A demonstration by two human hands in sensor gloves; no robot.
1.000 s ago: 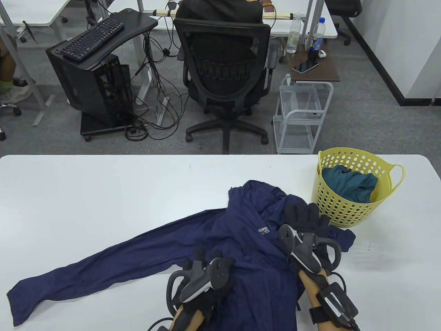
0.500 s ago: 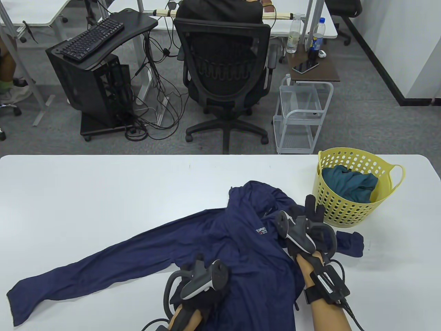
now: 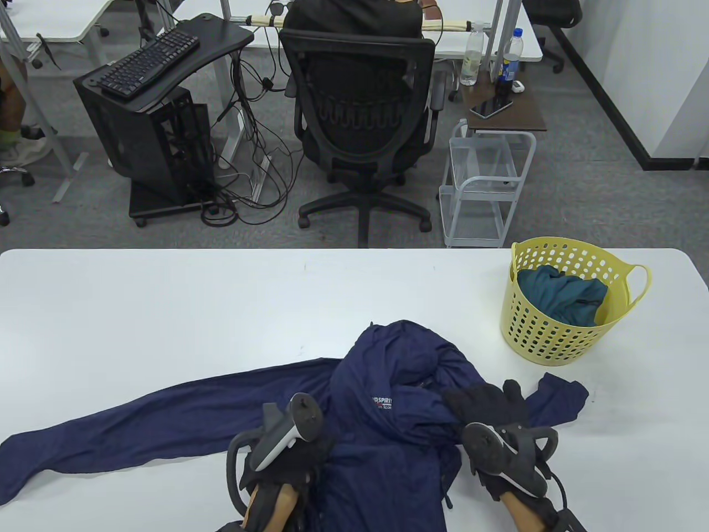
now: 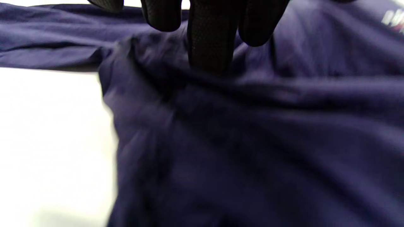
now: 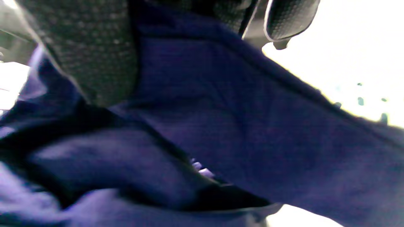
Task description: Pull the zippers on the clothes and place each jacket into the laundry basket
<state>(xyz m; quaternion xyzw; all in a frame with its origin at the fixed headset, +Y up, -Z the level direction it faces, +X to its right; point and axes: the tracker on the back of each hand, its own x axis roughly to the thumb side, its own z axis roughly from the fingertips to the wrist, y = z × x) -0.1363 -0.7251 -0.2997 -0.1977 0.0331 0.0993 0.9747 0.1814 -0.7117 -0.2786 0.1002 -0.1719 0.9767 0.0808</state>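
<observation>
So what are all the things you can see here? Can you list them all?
jacket: one, navy blue, spread on the table under both hands
basket: one, yellow, right side of the table
teal clothes: one bundle, inside the basket
table: one, white
office chair: one, black, behind the table
keyboard: one, black, on a black stand, far left
bottles: two, on a small brown table
wire cart: one, white, on the floor
left hand: black glove, on the jacket
right hand: black glove, on the jacket

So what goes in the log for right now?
navy jacket: bunched on table, not in basket | left hand: on jacket | right hand: on jacket | yellow basket: holds teal garment
</observation>
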